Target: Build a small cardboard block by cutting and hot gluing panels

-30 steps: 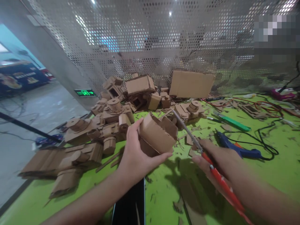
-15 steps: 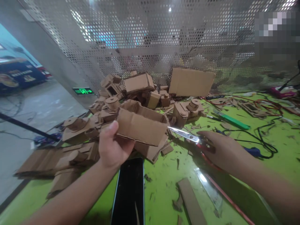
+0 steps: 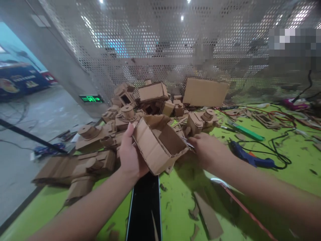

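Note:
An open-topped cardboard box (image 3: 152, 149) is tilted in the air, its inside turned up towards me and to the right. My left hand (image 3: 130, 159) is closed on its left side, thumb at the rim and fingers underneath. My right hand (image 3: 208, 150) is closed around a pair of scissors (image 3: 191, 145), mostly hidden by the hand and the box. Their metal shows against the box's right corner; I cannot tell whether they cut into it. Below the box lies a black phone-like slab (image 3: 144, 207), and a flat cardboard strip (image 3: 209, 217) rests to its right.
Cardboard camera models (image 3: 126, 113) pile up behind and left of the box; another camera model (image 3: 200, 120) stands beyond my right hand. Rightward lie a green utility knife (image 3: 248, 131), a blue glue gun (image 3: 250, 159) and cables. Behind rises a perforated metal screen (image 3: 160, 57).
The box has turned so its inside faces me more. My right hand has moved left with the scissors, up to the box's right corner. The glue gun is now uncovered.

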Motion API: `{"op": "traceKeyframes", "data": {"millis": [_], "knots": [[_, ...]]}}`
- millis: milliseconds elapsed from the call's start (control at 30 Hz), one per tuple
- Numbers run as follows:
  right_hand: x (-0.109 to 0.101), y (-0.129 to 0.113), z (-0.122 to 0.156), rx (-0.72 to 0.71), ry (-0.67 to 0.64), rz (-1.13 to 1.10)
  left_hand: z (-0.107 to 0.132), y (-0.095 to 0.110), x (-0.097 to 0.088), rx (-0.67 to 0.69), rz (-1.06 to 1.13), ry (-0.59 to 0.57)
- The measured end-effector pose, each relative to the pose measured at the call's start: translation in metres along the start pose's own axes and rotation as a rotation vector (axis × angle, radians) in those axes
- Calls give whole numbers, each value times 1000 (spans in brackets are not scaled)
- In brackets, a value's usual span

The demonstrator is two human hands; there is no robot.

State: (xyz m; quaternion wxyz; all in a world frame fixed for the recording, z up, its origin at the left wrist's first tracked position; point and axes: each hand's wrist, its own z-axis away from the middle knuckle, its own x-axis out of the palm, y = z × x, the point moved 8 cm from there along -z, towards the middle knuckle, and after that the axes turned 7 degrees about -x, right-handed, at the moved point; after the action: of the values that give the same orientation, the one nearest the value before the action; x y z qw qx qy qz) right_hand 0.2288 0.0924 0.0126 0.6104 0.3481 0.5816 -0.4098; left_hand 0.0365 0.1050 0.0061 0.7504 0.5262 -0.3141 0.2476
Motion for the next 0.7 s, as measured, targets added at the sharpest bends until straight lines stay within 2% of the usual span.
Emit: {"op": "traceKeyframes", "data": {"millis": [133, 233, 300, 467, 600, 700], "knots": [[12, -32, -28, -118, -71, -60, 3, -1, 2, -42, -24, -5], [20, -38, -42, -115, -61, -111, 3, 4, 4, -4, -11, -24], [18, -35, -48, -95, -23, -186, 4, 5, 6, 16, -7, -53], [-13, -1, -45, 4, 163, -480, 10, 3, 11, -22, 19, -118], [-45, 41, -17, 87, 441, -763, 14, 5, 14, -53, 25, -168], [-50, 64, 8, 99, 588, -1015, 12, 8, 7, -81, 0, -115]]}}
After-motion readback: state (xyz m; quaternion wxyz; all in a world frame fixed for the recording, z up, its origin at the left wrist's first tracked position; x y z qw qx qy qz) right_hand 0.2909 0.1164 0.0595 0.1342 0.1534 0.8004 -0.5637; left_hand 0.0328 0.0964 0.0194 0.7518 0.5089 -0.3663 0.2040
